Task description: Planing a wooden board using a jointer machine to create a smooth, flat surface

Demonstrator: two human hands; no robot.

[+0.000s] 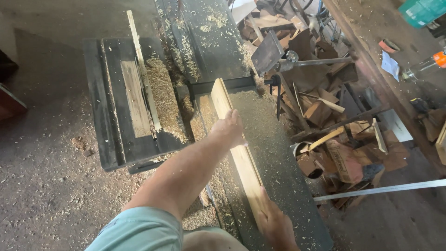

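A long wooden board is pressed on edge along the jointer surface, steadied by the left hand laid flat ahead and the right hand clamped on its rear

The board is pale raw wood with a smooth face. The machine table is dark matt metal, dusted with rough wood shavings. The scraps are brown rough wood, and the floor is gritty.
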